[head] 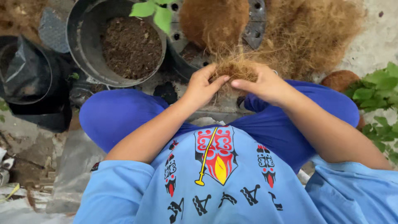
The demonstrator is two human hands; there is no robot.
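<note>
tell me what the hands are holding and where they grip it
Both the left hand and the right hand pinch a tuft of brown, stringy coconut fibre at its near lower edge, one on each side.

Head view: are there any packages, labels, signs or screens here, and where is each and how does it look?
Black plastic bag: far left on the ground, crumpled, glossy, open at the top.
Printed emblem on the shirt: chest of the light blue shirt, shield shape in red, yellow and black, with black lettering below.
No signs or screens are in view.
</note>
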